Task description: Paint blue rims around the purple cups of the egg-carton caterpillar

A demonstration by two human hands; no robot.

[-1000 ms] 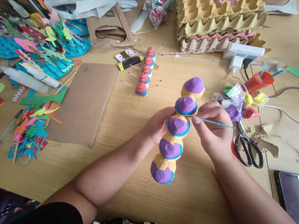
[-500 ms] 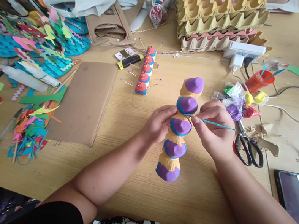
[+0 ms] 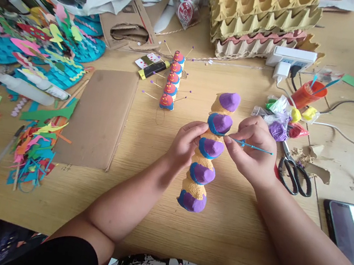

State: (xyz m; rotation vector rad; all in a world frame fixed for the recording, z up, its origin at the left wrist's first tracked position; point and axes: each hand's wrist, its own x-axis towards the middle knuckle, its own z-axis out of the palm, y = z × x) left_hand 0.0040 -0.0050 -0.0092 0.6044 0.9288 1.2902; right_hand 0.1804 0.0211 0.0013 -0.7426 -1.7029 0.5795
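My left hand (image 3: 186, 143) grips the left edge of an egg-carton strip (image 3: 202, 160), held up above the table. The strip is yellowish, with several humps covered in purple and edged in blue. Between the thumb and fingers of my right hand (image 3: 252, 147) is a thin blue tool (image 3: 256, 148), its tip touching the strip near the second hump from the top. Farther back stands a finished-looking smaller strip (image 3: 172, 79) with red smiling faces, blue edges and purple-tipped pins at its sides.
Black-handled scissors (image 3: 295, 174) and bagged coloured clay (image 3: 278, 127) lie to the right, near an orange cup (image 3: 306, 96) and a phone (image 3: 347, 231). Cardboard (image 3: 98, 114) and paper scraps (image 3: 37, 149) lie left. Egg trays (image 3: 258, 19) are stacked behind.
The strip has turned slightly, its lower end shifting left and more blue showing on its left side. The blue tool has moved a little left with my right hand.
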